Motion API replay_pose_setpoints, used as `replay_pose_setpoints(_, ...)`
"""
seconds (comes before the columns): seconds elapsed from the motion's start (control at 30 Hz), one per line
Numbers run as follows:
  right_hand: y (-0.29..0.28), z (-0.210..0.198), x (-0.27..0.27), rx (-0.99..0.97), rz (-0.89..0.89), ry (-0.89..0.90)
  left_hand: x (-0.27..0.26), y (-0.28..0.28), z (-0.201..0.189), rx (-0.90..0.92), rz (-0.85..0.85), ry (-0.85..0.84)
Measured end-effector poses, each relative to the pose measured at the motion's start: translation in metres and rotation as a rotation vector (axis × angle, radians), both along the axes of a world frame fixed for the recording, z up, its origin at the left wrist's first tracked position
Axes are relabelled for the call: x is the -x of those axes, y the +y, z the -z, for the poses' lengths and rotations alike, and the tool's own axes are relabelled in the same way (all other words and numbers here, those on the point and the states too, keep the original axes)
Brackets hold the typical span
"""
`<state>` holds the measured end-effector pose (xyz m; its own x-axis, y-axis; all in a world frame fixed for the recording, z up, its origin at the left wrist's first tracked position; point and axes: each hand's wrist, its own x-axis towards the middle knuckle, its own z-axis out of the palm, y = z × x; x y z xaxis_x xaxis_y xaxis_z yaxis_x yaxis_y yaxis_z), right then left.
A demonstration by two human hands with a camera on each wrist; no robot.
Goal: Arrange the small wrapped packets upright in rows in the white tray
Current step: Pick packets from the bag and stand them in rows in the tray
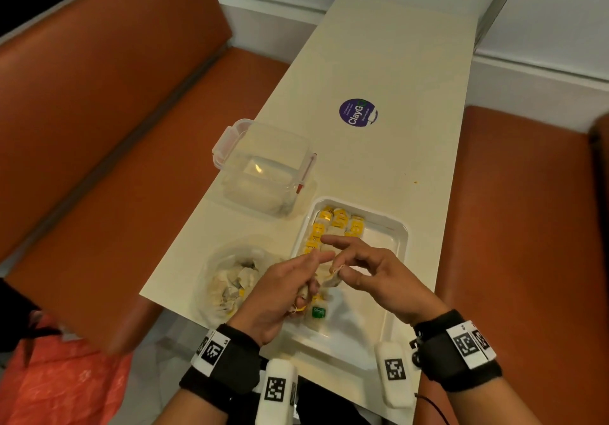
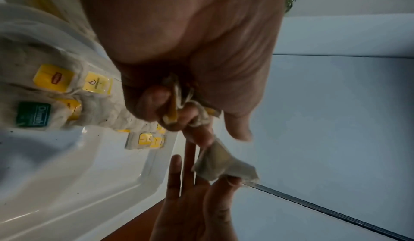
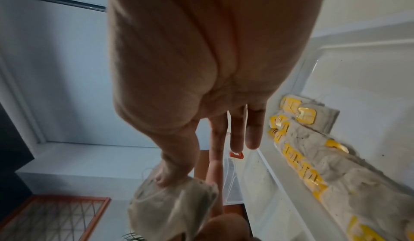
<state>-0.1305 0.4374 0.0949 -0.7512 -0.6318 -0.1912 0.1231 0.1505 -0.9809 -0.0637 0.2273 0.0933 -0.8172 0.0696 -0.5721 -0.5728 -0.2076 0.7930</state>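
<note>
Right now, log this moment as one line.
left hand: grips packets | right hand: pinches one packet | white tray: rows partly filled
</note>
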Motion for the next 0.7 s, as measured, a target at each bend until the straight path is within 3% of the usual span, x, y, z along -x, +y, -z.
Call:
replay_pose_setpoints(0.1,0.000,0.003,0.002,0.068,-0.049,-0.044,0.000,0.003,-0.001,-0.070,0.150,0.037)
replay_pose_setpoints(0.2,0.000,0.005,0.004,0.157,-0.051,-0.127,-0.001,0.009,0.002,-0.087,0.190,0.038)
replay_pose_setpoints(0.37,0.005,0.011,0.004,0.069,-0.018,-0.150,-0.001,0.014,0.007,-0.062,0.079,-0.007)
replay_pose_setpoints(0.47,0.015,0.020,0.001,0.141,0.013,-0.301,0.000,0.016,0.014,0.038,-0.036,0.026)
replay_pose_setpoints(0.7,0.002,0.045,-0.010,0.026,0.348,-0.389,-0.005,0.022,0.037,0.297,0.013,0.087)
